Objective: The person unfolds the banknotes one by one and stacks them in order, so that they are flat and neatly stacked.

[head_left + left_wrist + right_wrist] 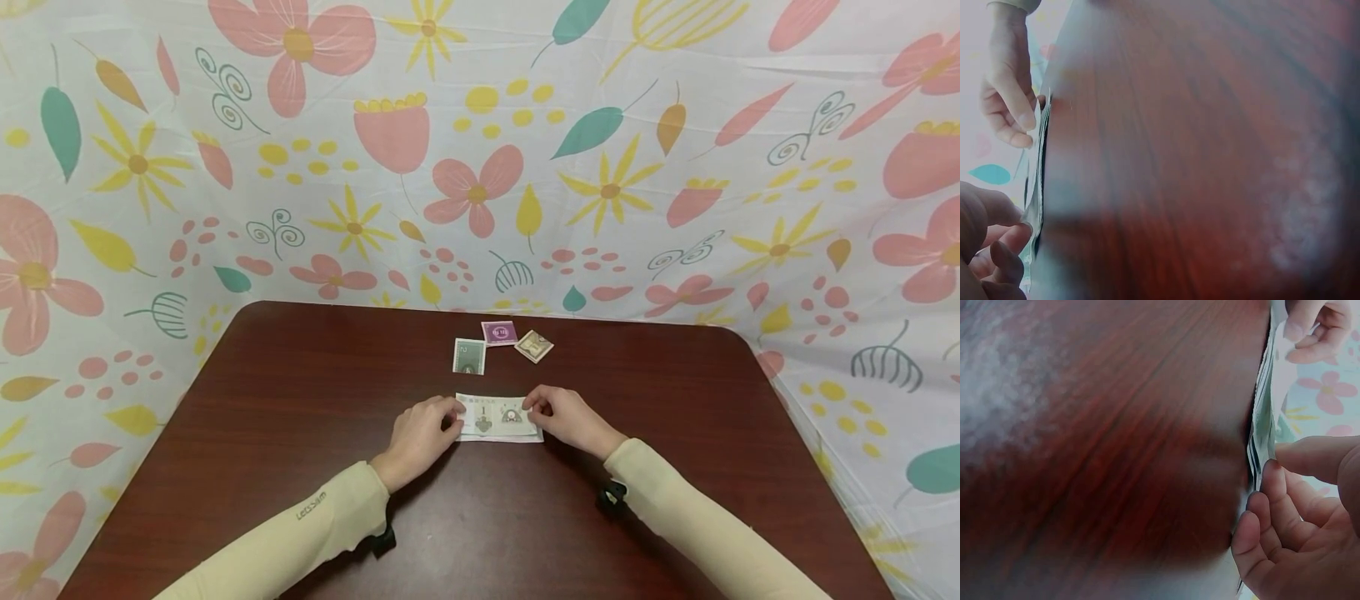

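Note:
A small stack of banknotes [498, 417], the top one pale green and printed with a 1, lies crosswise at the middle of the table. My left hand [422, 433] pinches its left end between thumb and fingers. At the opposite end, my right hand [572, 417] pinches the upper right corner. Seen edge-on in the right wrist view, the banknotes [1263, 419] form several loose layers, with the thumb and fingers [1272, 478] of my right hand at the near end. The left wrist view shows the banknotes [1035, 175] spanning both hands.
Beyond the stack lie three small paper notes or stamps: a green one [468, 357] marked 2, a purple one [499, 333] and a tan one [535, 346]. The dark wooden table [300, 375] meets a flower-printed cloth [480, 125] behind its far edge.

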Action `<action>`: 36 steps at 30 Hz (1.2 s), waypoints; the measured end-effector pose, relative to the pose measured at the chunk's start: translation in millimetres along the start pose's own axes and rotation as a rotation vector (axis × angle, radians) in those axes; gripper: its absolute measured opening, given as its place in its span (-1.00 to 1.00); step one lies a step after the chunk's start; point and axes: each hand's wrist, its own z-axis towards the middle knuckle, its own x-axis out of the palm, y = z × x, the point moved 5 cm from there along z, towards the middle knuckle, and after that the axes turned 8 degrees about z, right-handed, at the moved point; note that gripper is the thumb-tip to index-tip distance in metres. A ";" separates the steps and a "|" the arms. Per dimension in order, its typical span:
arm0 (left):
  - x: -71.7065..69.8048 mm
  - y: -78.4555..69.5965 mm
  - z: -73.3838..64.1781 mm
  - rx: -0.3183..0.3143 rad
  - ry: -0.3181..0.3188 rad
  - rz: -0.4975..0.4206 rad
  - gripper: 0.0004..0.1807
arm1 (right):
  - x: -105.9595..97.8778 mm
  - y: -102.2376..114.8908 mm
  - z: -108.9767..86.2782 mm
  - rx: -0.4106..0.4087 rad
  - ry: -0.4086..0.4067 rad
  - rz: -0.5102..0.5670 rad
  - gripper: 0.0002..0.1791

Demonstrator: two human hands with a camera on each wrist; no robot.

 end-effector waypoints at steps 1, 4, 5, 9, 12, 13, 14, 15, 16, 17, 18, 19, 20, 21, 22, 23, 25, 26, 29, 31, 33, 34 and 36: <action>0.2 0.0 0.0 0.000 0.002 0.000 -0.88 | 0.1 -0.2 0.0 0.000 0.003 0.000 -0.89; 0.9 0.0 -0.4 0.000 0.012 0.005 -0.89 | 0.2 -0.2 -0.1 0.002 0.011 -0.002 -0.89; 0.9 -0.1 -0.5 0.000 0.017 0.005 -0.89 | 0.2 -0.2 -0.2 0.004 0.013 -0.002 -0.90; 0.8 -0.9 -0.3 0.002 0.033 0.010 -0.90 | 0.6 0.2 -0.3 -0.001 0.022 -0.007 -0.91; 0.5 -1.5 -0.1 0.005 0.040 0.017 -0.90 | 1.0 0.5 -0.2 -0.008 0.029 -0.010 -0.92; 0.4 -1.7 0.1 0.006 0.041 0.020 -0.90 | 1.0 0.7 -0.3 -0.010 0.030 -0.010 -0.92; 0.4 -1.8 0.3 0.006 0.043 0.025 -0.90 | 1.0 0.7 -0.3 -0.010 0.030 -0.010 -0.92; 0.5 -1.9 0.5 0.008 0.044 0.029 -0.90 | 1.3 0.7 -0.3 -0.011 0.031 -0.010 -0.92; 0.8 -1.8 0.6 0.008 0.044 0.033 -0.89 | 1.4 0.5 -0.4 -0.008 0.030 -0.008 -0.92; 0.9 -1.8 0.8 0.008 0.046 0.035 -0.89 | 1.5 0.3 -0.4 -0.010 0.029 -0.008 -0.92; 1.1 -1.8 0.9 0.010 0.047 0.037 -0.89 | 1.6 0.2 -0.4 -0.016 0.027 -0.011 -0.92; 1.4 -1.8 1.0 0.012 0.050 0.038 -0.89 | 1.7 0.1 -0.4 -0.021 0.024 -0.014 -0.92; 1.5 -1.9 0.9 0.014 0.052 0.038 -0.88 | 2.0 -0.3 -0.4 -0.026 0.021 -0.018 -0.92; 1.5 -2.0 0.8 0.019 0.053 0.040 -0.88 | 2.3 -0.5 -0.5 -0.033 0.019 -0.020 -0.92; 1.7 -2.1 0.6 0.021 0.058 0.038 -0.87 | 2.2 -0.9 -0.7 -0.034 0.015 -0.021 -0.91; 1.8 -2.4 0.3 0.023 0.060 0.038 -0.87 | 2.4 -1.1 -0.9 -0.041 0.012 -0.022 -0.91; 2.1 -2.6 -0.2 0.027 0.065 0.040 -0.86 | 3.1 -1.5 -1.4 -0.041 0.009 -0.018 -0.91; 2.3 -2.6 -0.5 0.029 0.066 0.042 -0.86 | 3.4 -1.5 -1.6 -0.041 0.009 -0.016 -0.91; 3.2 -2.3 -1.2 0.032 0.064 0.046 -0.86 | 4.4 -1.3 -1.8 -0.037 0.010 -0.016 -0.92; 3.1 -2.3 -1.3 0.038 0.061 0.045 -0.86 | 5.0 -1.0 -1.6 -0.033 0.014 -0.027 -0.93; 2.9 -2.2 -1.3 0.042 0.056 0.044 -0.87 | 5.2 -0.1 -1.4 -0.041 0.015 -0.054 -0.93; 2.6 -2.1 -1.2 0.044 0.055 0.042 -0.87 | 5.3 0.4 -1.4 -0.045 0.016 -0.066 -0.93; 2.2 -1.8 -0.6 0.042 0.057 0.039 -0.87 | 4.9 1.8 -1.4 -0.054 0.016 -0.083 -0.93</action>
